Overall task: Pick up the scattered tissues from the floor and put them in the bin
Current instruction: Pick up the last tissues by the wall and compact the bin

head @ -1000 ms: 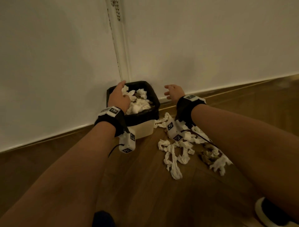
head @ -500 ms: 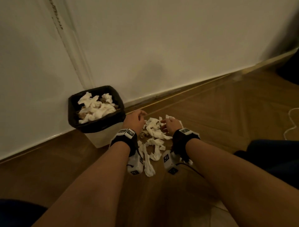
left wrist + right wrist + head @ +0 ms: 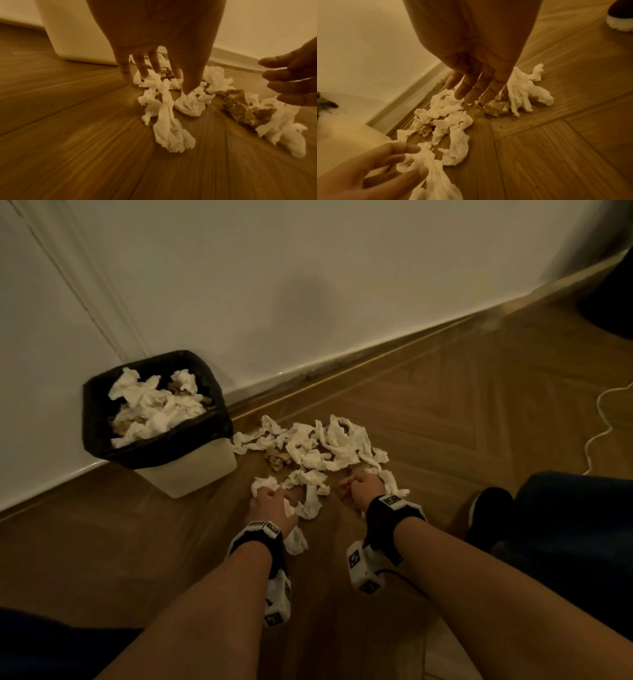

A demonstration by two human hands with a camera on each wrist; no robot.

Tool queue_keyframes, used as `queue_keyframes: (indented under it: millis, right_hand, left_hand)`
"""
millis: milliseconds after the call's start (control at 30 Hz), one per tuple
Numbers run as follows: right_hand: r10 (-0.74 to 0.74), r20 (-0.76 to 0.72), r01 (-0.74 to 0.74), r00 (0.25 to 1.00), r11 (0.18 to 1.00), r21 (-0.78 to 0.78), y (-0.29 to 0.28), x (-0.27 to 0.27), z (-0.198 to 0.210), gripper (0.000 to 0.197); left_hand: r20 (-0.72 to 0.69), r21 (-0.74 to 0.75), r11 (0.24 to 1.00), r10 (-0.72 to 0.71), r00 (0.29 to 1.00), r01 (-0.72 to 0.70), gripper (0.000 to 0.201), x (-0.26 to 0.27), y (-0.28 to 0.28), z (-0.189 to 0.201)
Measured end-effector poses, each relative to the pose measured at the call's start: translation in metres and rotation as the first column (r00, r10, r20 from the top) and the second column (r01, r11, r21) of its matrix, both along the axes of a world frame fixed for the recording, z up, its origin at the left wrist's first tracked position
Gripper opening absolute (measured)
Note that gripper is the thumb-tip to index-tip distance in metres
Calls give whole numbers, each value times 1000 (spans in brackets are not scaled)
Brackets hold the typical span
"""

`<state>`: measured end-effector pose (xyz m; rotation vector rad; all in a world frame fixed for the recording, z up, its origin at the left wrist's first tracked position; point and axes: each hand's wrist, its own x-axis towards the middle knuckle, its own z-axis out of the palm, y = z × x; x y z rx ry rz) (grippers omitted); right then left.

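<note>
Nearest, the two forearms reach forward and down, each wrist strapped with a black band carrying a white camera block. A dark shoe (image 3: 486, 518) with a white sole sits on the wooden floor (image 3: 144, 542) at the near right, so the person seems to be crouched low.

The left hand (image 3: 270, 503) is down at the near left edge of the scattered tissues (image 3: 322, 446). The right wrist view shows its thumb and fingers pinched around a white twist of tissue that trails toward the floor — a grasp, though loosely gathered. The right hand (image 3: 359, 486) reaches into the near right edge of the pile; in its own wrist view the fingers (image 3: 467, 88) are stretched out straight, tips at the tissue, holding nothing yet. From the head camera it looks more curled, so the grip is probably only beginning to form. Working both ends at once likely aims to sweep the heap into one bundle.

Beyond the hands the pile spreads across the floor, white pieces with a few brownish crumpled ones among them. Farther left, against the white wall (image 3: 308, 285), stands the bin (image 3: 191, 470) with its black liner, already well filled with tissues — close enough for a short carry.
</note>
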<state>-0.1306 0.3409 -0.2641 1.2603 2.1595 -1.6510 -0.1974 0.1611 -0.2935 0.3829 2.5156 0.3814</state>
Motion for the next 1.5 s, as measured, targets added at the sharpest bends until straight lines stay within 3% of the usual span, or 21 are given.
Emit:
queue_keyframes:
  millis: [67,167,300,433,567,633,733,800,900,967,1167,1233,1267,1333,1400,1433,1500]
  right_hand:
    - [19,27,-20,999,1000,10,0,4,-10,40]
    - [55,48,-57,997,997,49,-3,5,-22,39]
    - [123,71,-129,990,989,76,-8,3,-30,35]
    - [147,100,-157,984,983,98,-11,0,-34,32]
    - [134,108,-146,985,983,112,-12,-1,-36,32]
    - [146,115,-160,983,979,128,-12,-1,-37,33]
    - [173,127,-193,977,967,164,-14,-2,-38,34]
    - [206,143,-230,968,957,179,-15,-4,-38,34]
    - [258,183,-295,949,930,219,-18,-6,-38,32]
    - [292,202,-336,935,911,241,-21,-7,-39,32]
    - [263,192,-307,945,917,256,-30,-8,-47,32]
    - [266,196,-312,944,911,269,-31,-8,-47,32]
    - [270,198,-319,942,906,279,-32,-8,-47,32]
    - [275,205,-329,939,889,319,-33,-9,-48,32]
    - [284,223,-352,933,853,386,-33,-11,-48,30]
    - [293,234,-368,927,830,418,-34,-13,-49,29]
    - [326,259,-413,909,781,468,-35,-16,-49,29]
  left_hand:
    - [-36,-39,999,14,999,-15,61,5,-2,-3]
    - [18,-111,993,-27,999,29,95,3,-1,-5]
    - [86,-180,976,-108,990,122,109,-12,2,-8]
    - [129,-206,968,-121,984,146,90,-20,-2,-17]
    - [48,-126,990,-60,997,66,43,-19,-5,-22]
    - [68,-102,994,-35,997,42,32,-20,-1,-18]
    - [78,-44,999,2,997,1,34,-20,2,-16]
    - [96,24,989,145,985,-148,38,-20,3,-10]
    - [139,133,905,386,912,-403,30,-19,4,4]
    - [112,134,909,383,917,-396,31,-22,2,2]
    - [294,191,790,521,802,-583,28,-28,-5,0]
    - [323,275,784,470,822,-556,26,-27,-8,-3]
    - [335,299,764,477,813,-571,27,-28,-10,-4]
    - [379,286,670,577,723,-685,18,-33,-13,2]
    - [503,274,442,691,519,-854,23,-44,-16,5]
    - [586,257,309,704,401,-916,31,-48,-18,5]
    - [705,203,128,669,235,-971,44,-52,-24,5]
